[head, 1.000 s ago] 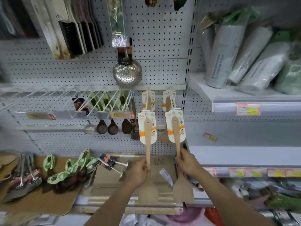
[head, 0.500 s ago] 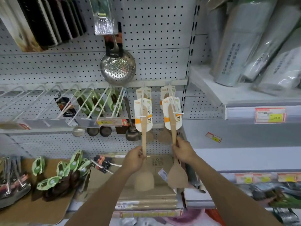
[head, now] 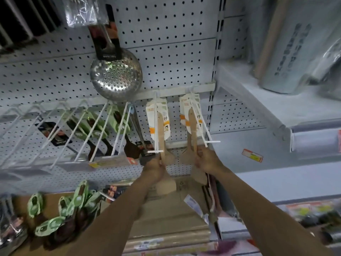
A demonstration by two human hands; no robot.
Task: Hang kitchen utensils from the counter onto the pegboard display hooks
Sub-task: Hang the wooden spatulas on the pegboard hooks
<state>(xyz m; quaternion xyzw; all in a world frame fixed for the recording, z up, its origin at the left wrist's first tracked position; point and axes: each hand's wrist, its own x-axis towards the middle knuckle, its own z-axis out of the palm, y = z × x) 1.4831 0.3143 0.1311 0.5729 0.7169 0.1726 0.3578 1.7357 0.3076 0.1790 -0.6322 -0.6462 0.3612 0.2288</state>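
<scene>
Up at the white pegboard wall (head: 166, 52), two long white wire hooks (head: 156, 126) stick out toward the person. Each hand holds one pale wooden spatula by its thin handle. The left hand (head: 154, 166) has its fingers curled round the left wooden spatula (head: 162, 137), whose paper card sits up along the left hook. The right hand (head: 206, 159) grips the right wooden spatula (head: 192, 130) the same way at the right hook. Both flat ends point down, so the card holes can probably slide along the wires. More green-tagged dark spoons (head: 70, 215) wait on the brown desk (head: 24, 242) at the near left.
</scene>
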